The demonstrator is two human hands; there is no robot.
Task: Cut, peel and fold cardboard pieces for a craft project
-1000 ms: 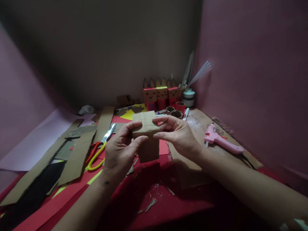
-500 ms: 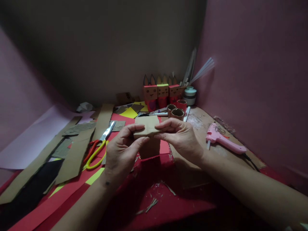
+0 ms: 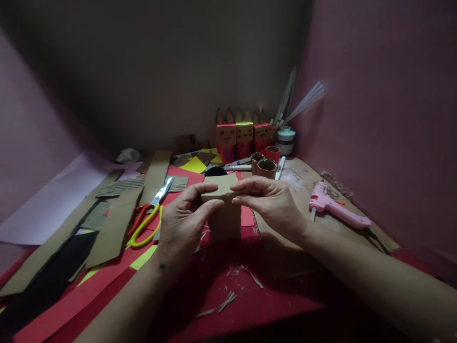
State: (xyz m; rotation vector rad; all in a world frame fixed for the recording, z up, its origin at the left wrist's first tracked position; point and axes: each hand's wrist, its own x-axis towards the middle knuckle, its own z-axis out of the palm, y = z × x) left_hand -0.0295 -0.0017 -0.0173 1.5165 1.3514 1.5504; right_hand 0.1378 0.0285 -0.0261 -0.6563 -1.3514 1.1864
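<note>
A folded piece of brown cardboard (image 3: 224, 224) hangs between my two hands over the red work surface. My left hand (image 3: 187, 214) pinches its left edge at the fold, thumb in front and fingers on top. On the other side my right hand (image 3: 269, 205) grips the right edge in the same way. The upper flap leans back, and the lower panel hangs down below my thumbs. Scissors (image 3: 146, 219) with red and yellow handles lie just left of my left hand. Behind the cardboard, a round black thing (image 3: 215, 171) is partly hidden.
Cardboard strips (image 3: 114, 228) and coloured paper cover the left side. A pink glue gun (image 3: 335, 205) lies at right, near the wall. Cardboard tubes (image 3: 267, 167), several box-headed figures with ears (image 3: 226, 136) and a lidded jar (image 3: 285, 140) stand behind. Cardboard shreds (image 3: 226, 302) lie in front.
The cardboard's lower panel faces me more and looks lighter. Both hands keep their grip. The whole view has shifted slightly, and the round black thing shows more behind the flap.
</note>
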